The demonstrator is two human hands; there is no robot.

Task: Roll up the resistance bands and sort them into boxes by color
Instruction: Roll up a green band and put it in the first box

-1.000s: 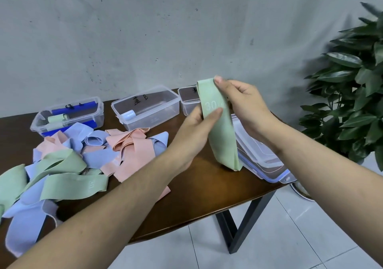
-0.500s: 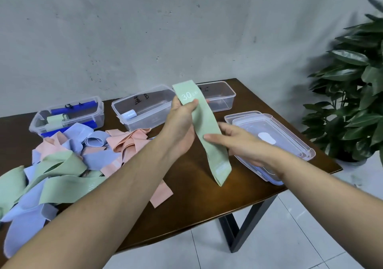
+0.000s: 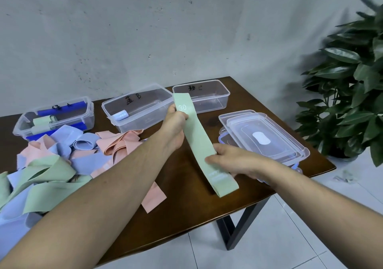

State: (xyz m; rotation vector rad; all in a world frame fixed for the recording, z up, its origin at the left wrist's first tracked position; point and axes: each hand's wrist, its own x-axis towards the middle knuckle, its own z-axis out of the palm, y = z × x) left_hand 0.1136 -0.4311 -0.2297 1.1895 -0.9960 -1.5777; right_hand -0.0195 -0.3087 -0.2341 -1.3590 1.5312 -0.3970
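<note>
Nearest the surface's [image 3: 186,217] front edge, the right hand [image 3: 234,162] pinches the lower part of a green band [image 3: 199,142], fingers [image 3: 210,160] curled onto its face. The band's bottom end lies close to the surface near that edge. Farther in, the left hand [image 3: 175,126] grips the band's upper part, just under a printed "30", so the strip slants up toward the back. A loose pile of green, blue and pink bands [image 3: 62,165] covers the left side. Stacked clear lids [image 3: 263,138] sit by the right edge. Along the back edge stand three clear boxes: the left box [image 3: 56,117] with rolled green bands, the middle box [image 3: 138,107] with one pale blue roll, the right box [image 3: 204,96].
</note>
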